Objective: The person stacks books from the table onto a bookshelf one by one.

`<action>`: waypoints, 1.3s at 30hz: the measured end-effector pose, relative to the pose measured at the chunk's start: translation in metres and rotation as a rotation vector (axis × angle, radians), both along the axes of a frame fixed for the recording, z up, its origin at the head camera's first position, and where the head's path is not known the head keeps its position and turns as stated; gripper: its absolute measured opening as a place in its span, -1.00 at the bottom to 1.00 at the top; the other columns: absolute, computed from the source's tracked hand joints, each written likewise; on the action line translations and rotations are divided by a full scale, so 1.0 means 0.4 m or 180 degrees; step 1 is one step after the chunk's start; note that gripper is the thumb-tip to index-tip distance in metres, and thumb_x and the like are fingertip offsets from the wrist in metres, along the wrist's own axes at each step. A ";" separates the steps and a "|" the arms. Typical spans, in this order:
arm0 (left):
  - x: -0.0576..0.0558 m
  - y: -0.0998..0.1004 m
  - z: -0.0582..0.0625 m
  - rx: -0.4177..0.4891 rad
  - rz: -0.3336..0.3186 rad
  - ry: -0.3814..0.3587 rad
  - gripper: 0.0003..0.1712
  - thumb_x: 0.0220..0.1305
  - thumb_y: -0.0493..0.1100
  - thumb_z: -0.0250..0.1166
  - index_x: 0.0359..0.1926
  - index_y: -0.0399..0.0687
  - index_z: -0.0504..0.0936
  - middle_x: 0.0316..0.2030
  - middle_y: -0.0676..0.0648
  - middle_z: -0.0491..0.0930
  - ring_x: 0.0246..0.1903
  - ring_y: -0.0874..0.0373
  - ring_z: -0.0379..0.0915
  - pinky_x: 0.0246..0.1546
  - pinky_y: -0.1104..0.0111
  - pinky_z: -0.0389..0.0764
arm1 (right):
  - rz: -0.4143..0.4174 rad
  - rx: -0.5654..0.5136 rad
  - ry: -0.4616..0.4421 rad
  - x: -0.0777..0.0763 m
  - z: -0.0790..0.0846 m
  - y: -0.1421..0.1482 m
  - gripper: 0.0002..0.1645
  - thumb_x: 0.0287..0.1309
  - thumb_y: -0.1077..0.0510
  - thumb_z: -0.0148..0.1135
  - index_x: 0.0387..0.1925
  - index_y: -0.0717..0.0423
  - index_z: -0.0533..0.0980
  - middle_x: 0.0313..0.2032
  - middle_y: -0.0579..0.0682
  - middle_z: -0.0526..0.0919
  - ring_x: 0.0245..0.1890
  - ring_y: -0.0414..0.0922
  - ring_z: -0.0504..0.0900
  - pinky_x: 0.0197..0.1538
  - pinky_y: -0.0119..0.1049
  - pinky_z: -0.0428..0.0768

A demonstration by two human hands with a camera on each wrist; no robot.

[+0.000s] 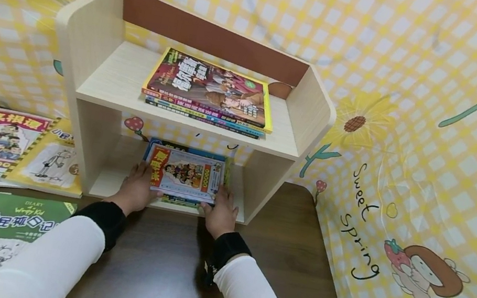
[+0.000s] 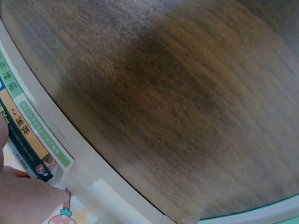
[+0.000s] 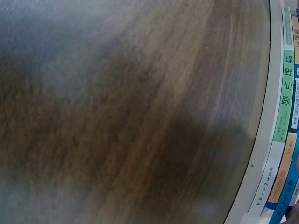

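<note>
On the lower shelf (image 1: 103,184) of a small wooden bookcase lies a stack of books, topped by a comic book (image 1: 188,175) with a red title block and cartoon figures. My left hand (image 1: 137,190) grips the stack's left side, thumb along the front edge. Opposite it, my right hand (image 1: 221,212) holds the right side, its thumb at the front corner too. In the left wrist view, the left hand (image 2: 28,200) is at the spines' end. A green and white spine (image 3: 282,102) is lowest in the right wrist view; only a sliver of that hand shows there.
Another stack of books (image 1: 211,88) lies on the bookcase's upper shelf (image 1: 110,73). Left of the bookcase are several books, among them a yellow one (image 1: 49,161) and a green one (image 1: 20,233), on the dark wooden table (image 1: 150,266). Yellow checked cloth (image 1: 408,163) hangs behind and at right.
</note>
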State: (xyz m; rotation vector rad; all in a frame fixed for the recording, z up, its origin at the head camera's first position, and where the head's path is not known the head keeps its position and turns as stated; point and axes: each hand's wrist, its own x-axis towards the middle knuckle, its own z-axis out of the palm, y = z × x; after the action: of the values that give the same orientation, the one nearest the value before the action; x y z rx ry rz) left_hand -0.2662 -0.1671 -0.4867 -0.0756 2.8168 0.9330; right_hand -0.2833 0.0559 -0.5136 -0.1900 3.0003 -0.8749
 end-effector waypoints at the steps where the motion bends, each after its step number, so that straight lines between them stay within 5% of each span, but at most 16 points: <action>1: 0.003 -0.001 0.000 0.0012 0.0000 0.0002 0.02 0.34 -0.06 0.23 0.42 -0.54 -0.23 0.43 -0.50 -0.39 0.41 -0.42 -0.46 0.35 -0.23 -0.16 | 0.0004 -0.0008 0.0000 0.004 0.001 -0.001 -0.15 0.31 -0.04 0.16 0.47 0.16 0.06 0.45 0.12 0.14 0.47 0.10 -0.01 0.36 0.33 0.00; 12: 0.049 -0.025 -0.012 0.0063 -0.0039 0.0277 0.01 0.31 -0.07 0.27 0.44 -0.47 -0.17 0.42 -0.53 -0.30 0.40 -0.45 -0.39 0.35 -0.22 -0.15 | 0.0176 -0.0259 0.0063 0.047 0.011 0.027 -0.14 0.31 -0.01 0.18 0.49 0.10 0.03 0.46 0.12 0.10 0.48 0.12 -0.08 0.35 0.35 -0.04; 21: 0.104 -0.073 -0.025 0.0070 -0.0318 0.0762 -0.06 0.25 -0.13 0.32 0.39 -0.53 -0.01 0.37 -0.56 -0.07 0.38 -0.45 -0.26 0.34 -0.22 -0.12 | 0.0635 -0.0263 -0.0006 0.159 0.066 0.038 0.05 0.25 -0.04 0.25 0.51 0.17 -0.14 0.50 0.14 -0.07 0.50 0.08 -0.17 0.42 0.21 -0.03; 28: 0.189 -0.130 0.006 0.0114 -0.0400 0.0663 -0.02 0.21 -0.09 0.34 0.40 -0.52 0.00 0.38 -0.59 -0.16 0.37 -0.49 -0.30 0.29 -0.30 -0.10 | 0.0932 -0.0109 0.0042 0.238 0.093 0.039 0.11 0.10 -0.04 0.40 0.51 0.05 -0.04 0.50 0.13 -0.05 0.48 0.18 -0.13 0.33 0.34 0.07; 35: 0.273 -0.235 0.032 0.0116 -0.0151 0.0532 0.13 0.09 -0.09 0.43 0.41 -0.53 -0.09 0.33 -0.65 -0.14 0.27 -0.61 -0.21 0.16 -0.40 0.00 | 0.0976 -0.0099 -0.0168 0.303 0.109 0.044 0.15 -0.04 0.02 0.52 0.50 -0.09 0.06 0.50 0.14 -0.10 0.47 0.19 -0.10 0.26 0.37 0.18; 39: 0.320 -0.307 0.025 -0.0078 0.0150 0.0484 0.27 -0.01 -0.01 0.48 0.41 -0.54 -0.16 0.25 -0.71 -0.10 0.17 -0.68 -0.14 0.05 -0.45 0.10 | 0.0981 -0.0165 -0.0283 0.331 0.111 0.042 0.17 -0.07 0.04 0.54 0.49 -0.11 0.07 0.50 0.14 -0.07 0.46 0.17 -0.01 0.26 0.19 0.34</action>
State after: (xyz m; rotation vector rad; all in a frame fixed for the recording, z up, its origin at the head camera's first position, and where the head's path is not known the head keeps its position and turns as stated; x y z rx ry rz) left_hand -0.1381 -0.2901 -0.4768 -0.0778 2.9785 0.9525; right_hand -0.1511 0.0726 -0.4690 -0.5794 2.7635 -0.8998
